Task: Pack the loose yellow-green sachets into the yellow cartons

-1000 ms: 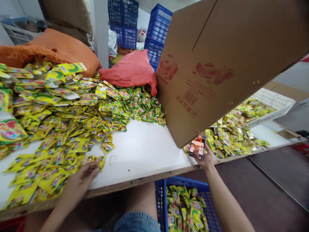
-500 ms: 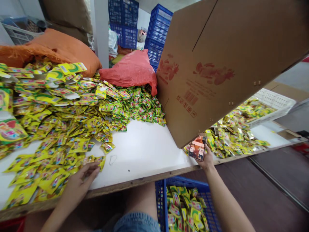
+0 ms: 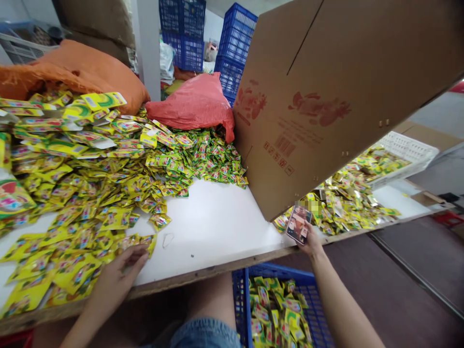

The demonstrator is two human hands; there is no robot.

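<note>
My right hand (image 3: 311, 241) is wrapped round a phone (image 3: 299, 225) with a lit screen, just past the lower corner of the big cardboard box (image 3: 282, 116). On the left, my left hand (image 3: 125, 268) lies at the table's front edge with curled fingers, touching small yellow packets (image 3: 78, 270). Whether its fingers grip a packet is hidden. A large heap of yellow and green packets (image 3: 123, 179) spreads behind it over the white table (image 3: 210, 217).
A blue crate (image 3: 315, 299) of packets stands below the table edge. Behind the heap lie an orange sack (image 3: 105, 72) and a red sack (image 3: 195, 104). More packets (image 3: 340, 203) and a white basket (image 3: 416, 154) are on the right.
The phone has tilted and shifted slightly in my right hand. My left hand stays in the same place on the packets. The whole view has shifted a little.
</note>
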